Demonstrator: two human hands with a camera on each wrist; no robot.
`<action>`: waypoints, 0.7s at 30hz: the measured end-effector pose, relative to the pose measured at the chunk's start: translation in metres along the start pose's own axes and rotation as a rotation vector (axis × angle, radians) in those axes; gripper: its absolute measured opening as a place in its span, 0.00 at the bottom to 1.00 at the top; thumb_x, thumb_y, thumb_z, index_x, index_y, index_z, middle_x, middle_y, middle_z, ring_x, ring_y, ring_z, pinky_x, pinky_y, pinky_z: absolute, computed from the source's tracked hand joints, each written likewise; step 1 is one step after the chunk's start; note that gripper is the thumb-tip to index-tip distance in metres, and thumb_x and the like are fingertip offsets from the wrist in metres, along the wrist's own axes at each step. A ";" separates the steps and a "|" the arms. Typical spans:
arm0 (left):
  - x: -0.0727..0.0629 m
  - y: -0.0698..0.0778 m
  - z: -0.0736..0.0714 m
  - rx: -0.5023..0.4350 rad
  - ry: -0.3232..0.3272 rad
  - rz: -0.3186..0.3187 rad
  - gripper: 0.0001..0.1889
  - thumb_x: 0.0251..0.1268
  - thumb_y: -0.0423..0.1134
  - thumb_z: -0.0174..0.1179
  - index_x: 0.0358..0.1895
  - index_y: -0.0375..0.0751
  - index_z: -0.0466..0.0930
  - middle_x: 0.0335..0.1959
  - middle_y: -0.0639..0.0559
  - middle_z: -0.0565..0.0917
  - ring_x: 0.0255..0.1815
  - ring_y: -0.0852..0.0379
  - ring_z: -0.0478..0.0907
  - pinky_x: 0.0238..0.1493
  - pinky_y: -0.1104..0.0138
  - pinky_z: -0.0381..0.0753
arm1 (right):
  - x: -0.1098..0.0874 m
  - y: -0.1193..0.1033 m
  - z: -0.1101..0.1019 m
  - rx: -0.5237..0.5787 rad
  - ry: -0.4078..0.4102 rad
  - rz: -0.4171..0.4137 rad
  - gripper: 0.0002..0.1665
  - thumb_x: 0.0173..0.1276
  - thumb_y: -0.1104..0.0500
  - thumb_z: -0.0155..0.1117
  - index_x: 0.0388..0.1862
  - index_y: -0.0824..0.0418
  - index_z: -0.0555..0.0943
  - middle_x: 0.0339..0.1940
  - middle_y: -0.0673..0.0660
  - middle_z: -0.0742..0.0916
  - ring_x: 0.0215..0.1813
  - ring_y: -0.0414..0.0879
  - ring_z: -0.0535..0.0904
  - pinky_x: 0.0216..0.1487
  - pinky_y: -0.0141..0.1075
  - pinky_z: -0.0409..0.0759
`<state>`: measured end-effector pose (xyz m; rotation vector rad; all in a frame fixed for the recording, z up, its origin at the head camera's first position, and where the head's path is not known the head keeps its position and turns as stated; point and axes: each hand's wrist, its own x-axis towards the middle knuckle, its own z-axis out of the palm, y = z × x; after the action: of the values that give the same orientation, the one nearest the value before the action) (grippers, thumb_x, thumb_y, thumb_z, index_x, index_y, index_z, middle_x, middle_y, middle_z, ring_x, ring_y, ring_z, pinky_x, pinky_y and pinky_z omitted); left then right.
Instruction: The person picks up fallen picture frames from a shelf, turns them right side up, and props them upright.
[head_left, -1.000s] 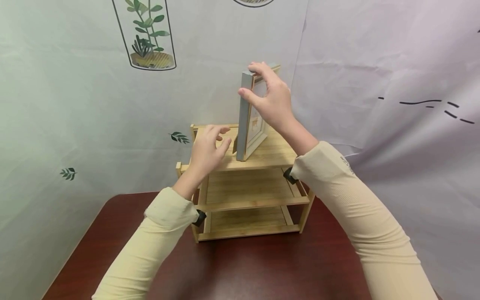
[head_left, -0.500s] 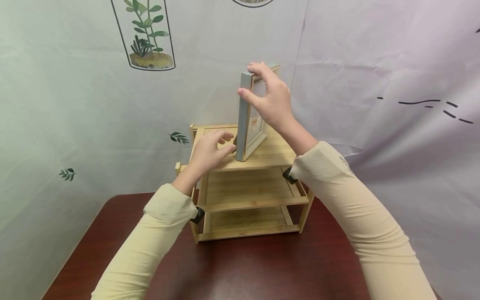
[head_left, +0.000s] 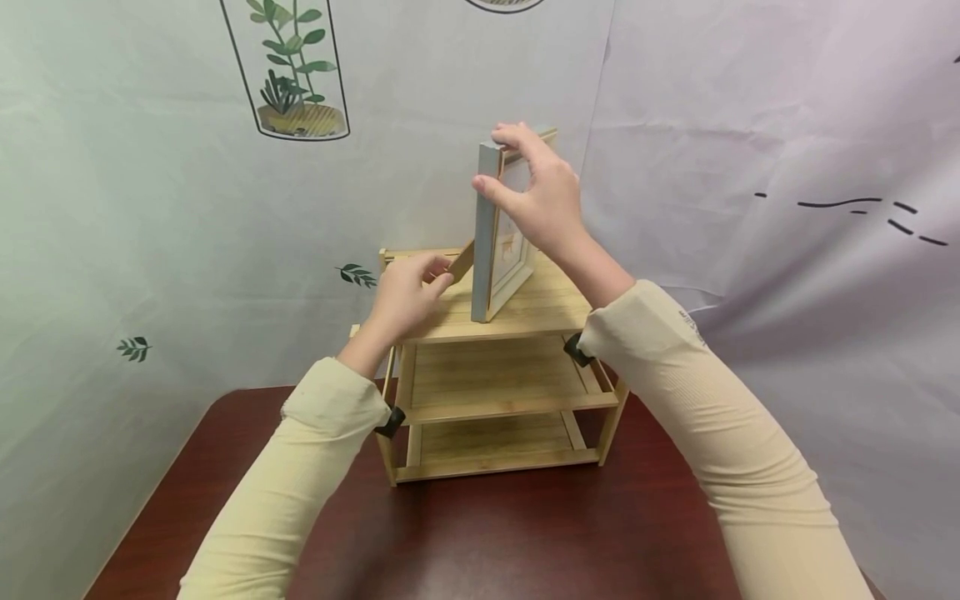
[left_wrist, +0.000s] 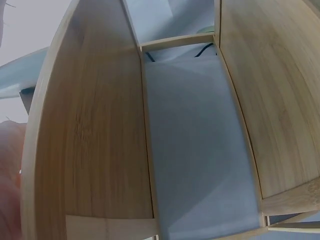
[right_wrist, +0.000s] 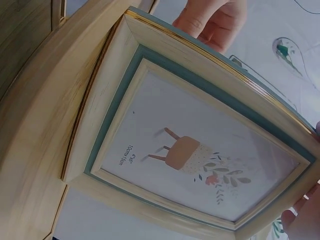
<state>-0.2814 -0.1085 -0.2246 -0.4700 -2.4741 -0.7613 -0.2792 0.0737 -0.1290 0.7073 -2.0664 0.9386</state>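
Note:
A picture frame [head_left: 484,242] with a blue-grey edge stands upright on the top board of a wooden shelf rack [head_left: 517,408]. My right hand [head_left: 546,196] grips its upper corner, thumb on the side edge and fingers over the top. Behind the frame, the thin kickstand [head_left: 463,262] slants out to the left, and my left hand [head_left: 405,293] pinches its free end between thumb and fingers. The right wrist view shows the frame's front [right_wrist: 190,150], a printed insert with a plant in a pot, with my left hand [right_wrist: 220,22] behind it.
The rack has three levels and stands on a dark red table [head_left: 525,533] against a patterned cloth backdrop [head_left: 187,208]. Its top board has a low rail [head_left: 420,252] at the back. Black straps circle both wrists.
My left hand reached in behind the picture frame, took the kickstand's end and drew it out to the left, away from the frame's back. The right hand keeps its grip.

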 end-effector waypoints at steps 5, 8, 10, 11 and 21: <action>0.005 -0.003 -0.004 0.021 0.045 -0.048 0.10 0.61 0.41 0.52 0.41 0.43 0.79 0.38 0.48 0.83 0.40 0.51 0.80 0.51 0.56 0.70 | 0.003 -0.002 0.000 -0.033 -0.038 0.005 0.28 0.54 0.49 0.65 0.54 0.56 0.74 0.58 0.47 0.76 0.67 0.36 0.60 0.62 0.34 0.61; 0.010 -0.005 -0.005 0.025 0.074 -0.085 0.09 0.61 0.41 0.52 0.41 0.44 0.79 0.39 0.49 0.83 0.41 0.51 0.80 0.53 0.55 0.68 | 0.005 -0.003 0.000 -0.063 -0.076 0.015 0.29 0.55 0.47 0.63 0.55 0.54 0.72 0.59 0.46 0.75 0.67 0.35 0.59 0.63 0.35 0.60; 0.013 -0.007 -0.006 0.033 0.095 -0.106 0.09 0.61 0.41 0.53 0.40 0.44 0.79 0.39 0.49 0.83 0.42 0.51 0.80 0.53 0.56 0.68 | 0.007 -0.004 0.000 -0.076 -0.098 0.022 0.29 0.55 0.47 0.63 0.56 0.53 0.72 0.60 0.45 0.74 0.67 0.35 0.58 0.64 0.36 0.59; 0.014 -0.008 -0.007 0.035 0.108 -0.116 0.09 0.61 0.41 0.53 0.40 0.44 0.80 0.39 0.50 0.83 0.42 0.52 0.79 0.49 0.57 0.71 | 0.008 -0.004 0.001 -0.079 -0.107 0.024 0.29 0.55 0.46 0.62 0.56 0.53 0.72 0.60 0.45 0.74 0.68 0.35 0.58 0.64 0.36 0.58; 0.016 -0.014 -0.006 0.079 0.130 -0.158 0.10 0.59 0.44 0.55 0.39 0.46 0.81 0.38 0.52 0.84 0.40 0.53 0.79 0.40 0.58 0.73 | 0.018 -0.010 0.005 -0.141 -0.198 0.028 0.29 0.57 0.46 0.61 0.58 0.51 0.70 0.60 0.44 0.74 0.66 0.33 0.60 0.63 0.35 0.60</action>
<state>-0.2981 -0.1200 -0.2173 -0.1920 -2.4284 -0.7284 -0.2841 0.0607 -0.1133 0.7217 -2.2956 0.7549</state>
